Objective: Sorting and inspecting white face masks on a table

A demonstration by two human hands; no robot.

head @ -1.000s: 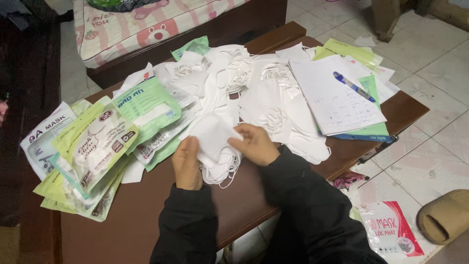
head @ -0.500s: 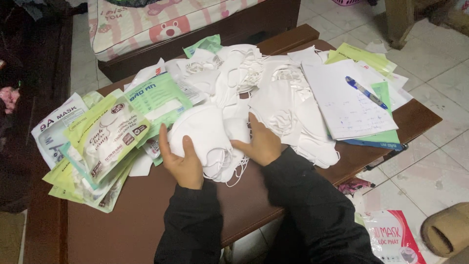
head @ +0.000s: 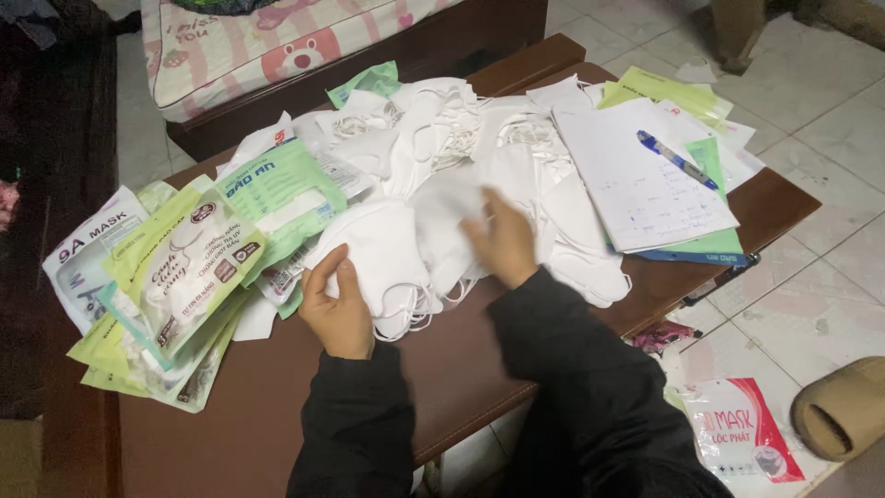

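On the brown wooden table [head: 277, 406], the left hand [head: 339, 309] pinches a soft white mask [head: 383, 258]; right hand [head: 502, 242] blurred.

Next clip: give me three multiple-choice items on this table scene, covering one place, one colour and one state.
1. Where does the pen lie?
A. on the white sheet of paper
B. on the floor
C. in the left hand

2. What colour are the loose masks?
A. black
B. white
C. pink

3. What is the left hand doing?
A. resting flat on bare table
B. holding the pen
C. gripping a white mask

Answers: 1 A, the pen rests across the sheet; 2 B, the pile is white; 3 C, fingers curl round the mask's edge.
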